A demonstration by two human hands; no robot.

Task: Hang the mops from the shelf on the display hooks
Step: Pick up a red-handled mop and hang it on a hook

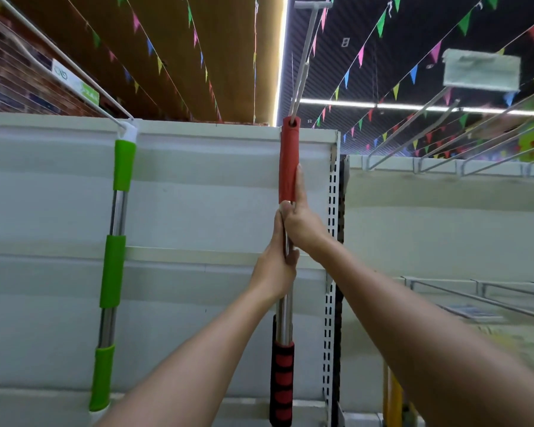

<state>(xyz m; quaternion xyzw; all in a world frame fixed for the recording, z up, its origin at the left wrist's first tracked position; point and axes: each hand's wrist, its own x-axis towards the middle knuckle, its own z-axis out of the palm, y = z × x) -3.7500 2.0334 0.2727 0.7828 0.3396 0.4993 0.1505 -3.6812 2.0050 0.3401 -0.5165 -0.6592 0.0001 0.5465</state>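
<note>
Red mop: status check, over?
Both hands gripping red mop shaft. Top hole at hook tip. Green mop already hung. Nothing blocking.

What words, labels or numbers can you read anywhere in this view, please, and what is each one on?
None can be read.
Green and white sign on the upper left rack: a round logo and print, too blurred to read.
Pale hanging sign at upper right: print too blurred.
Red mop handle and green mop handle: no text visible.

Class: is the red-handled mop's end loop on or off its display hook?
On: the hook's prongs pass through the hole in the red-handled mop's top, while both hands grip its pole.
</note>
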